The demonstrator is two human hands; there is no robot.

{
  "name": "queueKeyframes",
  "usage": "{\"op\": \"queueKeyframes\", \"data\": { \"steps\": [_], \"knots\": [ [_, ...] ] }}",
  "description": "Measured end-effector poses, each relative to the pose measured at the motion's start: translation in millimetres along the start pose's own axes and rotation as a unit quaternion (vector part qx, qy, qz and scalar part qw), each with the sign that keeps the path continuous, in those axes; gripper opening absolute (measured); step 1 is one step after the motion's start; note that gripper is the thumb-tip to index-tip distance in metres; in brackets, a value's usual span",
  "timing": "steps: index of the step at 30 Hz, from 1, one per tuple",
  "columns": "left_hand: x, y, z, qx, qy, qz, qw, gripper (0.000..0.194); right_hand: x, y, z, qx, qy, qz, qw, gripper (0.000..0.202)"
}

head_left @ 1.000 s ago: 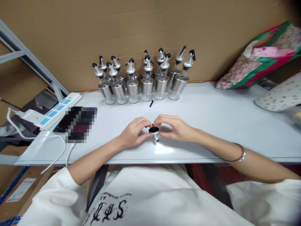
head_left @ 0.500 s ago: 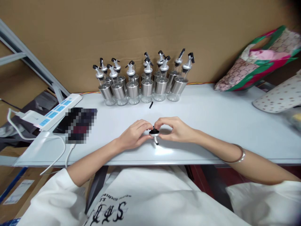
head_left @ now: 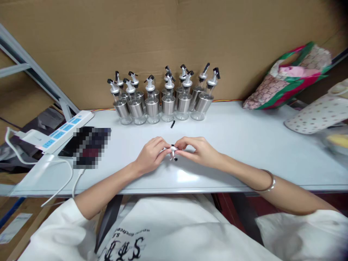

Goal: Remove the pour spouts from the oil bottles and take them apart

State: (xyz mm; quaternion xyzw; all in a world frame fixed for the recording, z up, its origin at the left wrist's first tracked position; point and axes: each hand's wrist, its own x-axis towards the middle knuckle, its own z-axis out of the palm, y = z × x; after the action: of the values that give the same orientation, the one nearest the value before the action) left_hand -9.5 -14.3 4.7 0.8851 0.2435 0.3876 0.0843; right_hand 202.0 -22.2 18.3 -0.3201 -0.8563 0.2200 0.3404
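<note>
the small pourer top (head_left: 173, 153) is held just above or on the grey table (head_left: 231, 145), nearer than the bottles (head_left: 168, 105), pinched between the fingertips of left hand (head_left: 152, 155) and right hand (head_left: 202, 152); light, rigid and slick handling is judged likely (metal or plastic, unconfirmed), best gripped at the round silvery collar, clear of the narrow spout

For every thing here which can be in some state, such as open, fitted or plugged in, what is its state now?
Pourer top: off any bottle, spout towards the person
Left hand: pinching the pourer top
Right hand: pinching it too
Bottles: standing, pourers fitted
Black strip: lying loose
Power strip: adapter plugged in
Bag: open, pink material showing
</note>
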Motion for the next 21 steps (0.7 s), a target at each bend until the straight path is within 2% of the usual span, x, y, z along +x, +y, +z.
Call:
{"op": "queueKeyframes", "data": {
  "steps": [7,11,14,17,21],
  "knots": [
    [-3,4,2.0,0.019,-0.040,0.021,0.999,0.019,-1,-2,2,-0.027,-0.060,-0.006,0.998,0.016],
    [-4,4,3.0,-0.018,-0.036,0.013,0.999,0.015,-1,-4,0,0.005,-0.059,0.005,0.998,0.014],
    [-5,1,3.4,-0.053,-0.014,-0.006,0.998,0.011,2,-4,1,0.074,-0.036,0.061,0.995,0.012],
    [-5,-2,3.6,-0.062,-0.001,-0.030,0.998,0.021,5,0,2,0.205,-0.012,0.149,0.967,0.016],
    [-5,-4,3.9,-0.043,-0.014,-0.044,0.998,0.032,10,9,4,0.373,-0.018,0.236,0.897,0.026]
  ]
}}
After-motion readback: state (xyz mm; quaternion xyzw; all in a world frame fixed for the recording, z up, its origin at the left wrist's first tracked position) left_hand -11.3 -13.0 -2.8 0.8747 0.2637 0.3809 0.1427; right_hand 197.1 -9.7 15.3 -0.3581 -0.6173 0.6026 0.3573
